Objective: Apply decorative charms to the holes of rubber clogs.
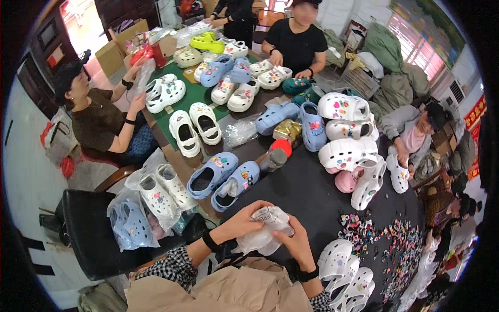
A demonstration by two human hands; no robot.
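At six o'clock, I see left hand [248,220] and right hand [295,241] pinching crumpled, translucent plastic wrapping [269,229]. Hard tugging could tear it.

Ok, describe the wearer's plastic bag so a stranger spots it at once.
Find the black tabletop, then the wearer's left hand and right hand at its near edge. They hold a crumpled, translucent bag with dark print, unlike the clear plastic lying loose beyond.

Over at eight o'clock sits a black padded chair [80,229]; at ten, a brown cardboard box [108,58]. Green fabric sacks [384,46] slump at two o'clock, a red banner [474,112] at three.
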